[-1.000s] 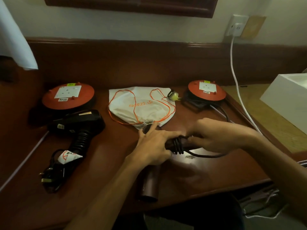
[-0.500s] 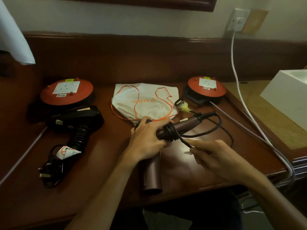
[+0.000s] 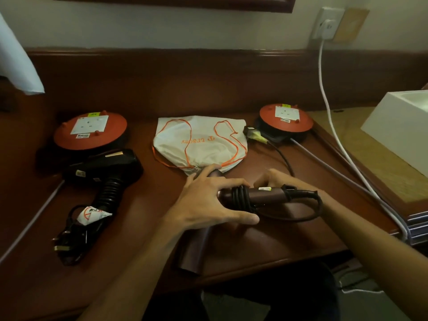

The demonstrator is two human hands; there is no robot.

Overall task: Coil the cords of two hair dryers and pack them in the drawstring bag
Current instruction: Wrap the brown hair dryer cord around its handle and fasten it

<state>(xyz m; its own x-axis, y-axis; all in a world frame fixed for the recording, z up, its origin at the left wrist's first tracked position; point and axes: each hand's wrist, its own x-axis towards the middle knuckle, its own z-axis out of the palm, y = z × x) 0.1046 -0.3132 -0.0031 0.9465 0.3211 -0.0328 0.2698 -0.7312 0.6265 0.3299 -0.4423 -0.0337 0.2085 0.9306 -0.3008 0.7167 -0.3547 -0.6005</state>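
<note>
**Both hands on the brown dryer, cord partly wound**

At centre frame the left hand (image 3: 208, 202) is spread wide over the brown hair dryer (image 3: 259, 196), thumb under the black cord (image 3: 240, 198) wrapped in several turns round its handle. The right hand (image 3: 275, 181) sits behind the handle, curled on it; its fingertips are hidden. The handle's long axis runs left to right, cord end pointing right, where a loose loop hangs. The barrel points down toward the lower edge of the frame, resting on the table (image 3: 143, 228).

The black hair dryer (image 3: 104, 167) lies at left, its bundled cord and plug below it. The drawstring bag (image 3: 199, 142) lies flat just above the hands, touching the left fingertips. Two orange cable reels (image 3: 91, 130) flank it, upper left and upper right. A white cable (image 3: 328, 107) drops from the wall socket at upper right.
</note>
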